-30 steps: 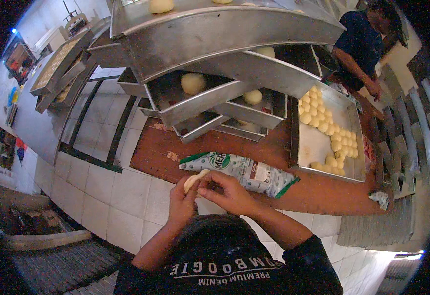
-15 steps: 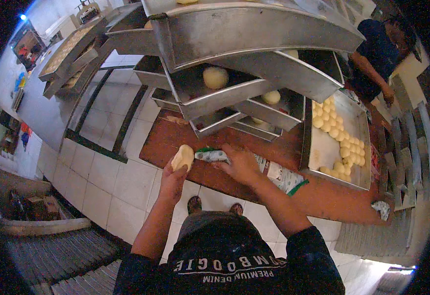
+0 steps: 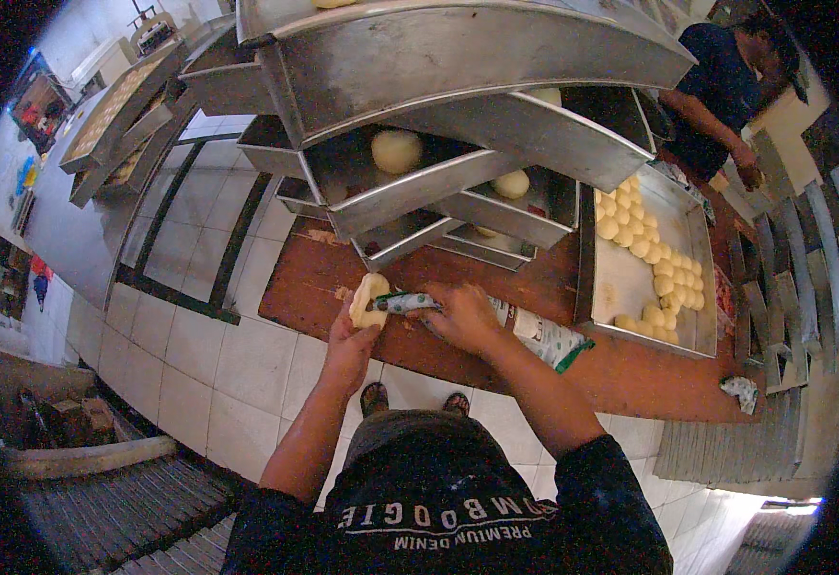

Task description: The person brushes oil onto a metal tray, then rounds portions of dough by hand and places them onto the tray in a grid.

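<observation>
My left hand point(image 3: 350, 343) is closed around a flattened, pale round of dough point(image 3: 371, 287), held up at the near edge of the brown table point(image 3: 304, 278). In my right hand point(image 3: 465, 316) is a white plastic packet point(image 3: 406, 303) with green marks, its narrow end over the face of the dough. Behind that wrist, a long white packet point(image 3: 555, 343) with a green end lies on the table; whether the two are joined is hidden. To the right sits a metal tray point(image 3: 615, 309) with several rows of small dough balls point(image 3: 666, 278).
Metal pans point(image 3: 477, 67) are stacked crosswise just beyond my hands, some with a dough ball point(image 3: 396, 151) inside. A crumpled wrapper point(image 3: 741, 391) lies at the table's right end. At the far right, a person point(image 3: 716, 96) in dark clothing stands beside more stacked pans point(image 3: 793, 287).
The dough and the packet have come together: the packet's narrow end now overlaps the dough, where a gap showed before. The whole view has shifted slightly.
</observation>
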`<state>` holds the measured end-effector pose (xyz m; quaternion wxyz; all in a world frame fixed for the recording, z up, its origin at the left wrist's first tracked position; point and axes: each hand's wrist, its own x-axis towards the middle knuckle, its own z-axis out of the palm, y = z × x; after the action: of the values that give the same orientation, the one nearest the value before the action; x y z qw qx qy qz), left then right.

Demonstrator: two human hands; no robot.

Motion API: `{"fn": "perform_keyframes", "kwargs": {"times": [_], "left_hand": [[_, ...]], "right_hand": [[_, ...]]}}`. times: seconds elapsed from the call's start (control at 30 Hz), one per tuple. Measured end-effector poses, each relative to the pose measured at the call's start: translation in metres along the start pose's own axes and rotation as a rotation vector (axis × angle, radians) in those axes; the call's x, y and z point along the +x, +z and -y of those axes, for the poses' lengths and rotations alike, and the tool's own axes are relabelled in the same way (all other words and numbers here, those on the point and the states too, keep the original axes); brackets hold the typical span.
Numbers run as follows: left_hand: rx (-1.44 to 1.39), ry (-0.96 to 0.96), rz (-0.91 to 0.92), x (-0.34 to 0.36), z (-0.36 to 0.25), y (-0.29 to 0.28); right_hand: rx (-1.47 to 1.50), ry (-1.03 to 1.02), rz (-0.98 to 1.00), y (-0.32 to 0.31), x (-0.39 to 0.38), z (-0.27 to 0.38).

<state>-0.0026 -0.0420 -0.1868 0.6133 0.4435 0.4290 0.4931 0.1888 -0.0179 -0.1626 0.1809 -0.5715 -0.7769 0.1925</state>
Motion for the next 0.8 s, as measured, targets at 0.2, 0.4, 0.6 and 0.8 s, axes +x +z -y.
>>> {"fn": "perform_keyframes", "kwargs": {"times": [0.2, 0.4, 0.6, 0.8], "left_hand": [[0.593, 0.071, 0.046, -0.001, -0.050, 0.005], [-0.310, 0.089, 0.042, -0.026, -0.059, -0.023], [0.427, 0.039, 0.057, -0.052, -0.082, 0.027], [0.844, 0.501, 0.153, -0.040, -0.081, 0.050]], "right_hand": [[-0.032, -0.070, -0.048, 0.008, 0.001, -0.009], [-0.307, -0.200, -0.220, -0.011, -0.009, 0.027], [0.221, -0.333, -0.262, -0.054, -0.021, 0.066], [0.630, -0.191, -0.356, -0.065, -0.044, 0.050]]}}
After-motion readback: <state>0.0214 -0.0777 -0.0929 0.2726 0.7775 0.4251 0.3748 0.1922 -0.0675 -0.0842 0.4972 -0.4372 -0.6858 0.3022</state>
